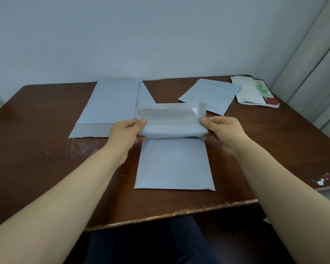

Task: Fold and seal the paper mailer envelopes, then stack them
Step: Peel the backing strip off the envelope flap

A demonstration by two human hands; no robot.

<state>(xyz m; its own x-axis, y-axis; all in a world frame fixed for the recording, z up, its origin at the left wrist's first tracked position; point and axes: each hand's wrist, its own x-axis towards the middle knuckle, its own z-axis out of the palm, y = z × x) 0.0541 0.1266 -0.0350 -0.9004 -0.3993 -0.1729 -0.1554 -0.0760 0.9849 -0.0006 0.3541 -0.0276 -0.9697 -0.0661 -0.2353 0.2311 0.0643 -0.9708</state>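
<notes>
A pale blue-grey paper mailer envelope (173,164) lies flat in the middle of the brown table (46,168). Its far end is lifted and curled back toward me, showing the flap with a shiny adhesive strip (171,113). My left hand (127,133) pinches the left side of that fold between thumb and fingers. On the fold's right side, my right hand (222,131) holds it the same way. A long unfolded mailer (107,107) lies at the back left with its flap open toward me. A folded mailer (211,95) lies at the back right.
Printed papers and booklets (255,91) are piled at the table's back right corner. A pale wall runs behind the table and a curtain (312,69) hangs at the right. The table's near edge (170,214) is chipped. A crinkled clear film (82,147) lies left of the centre mailer.
</notes>
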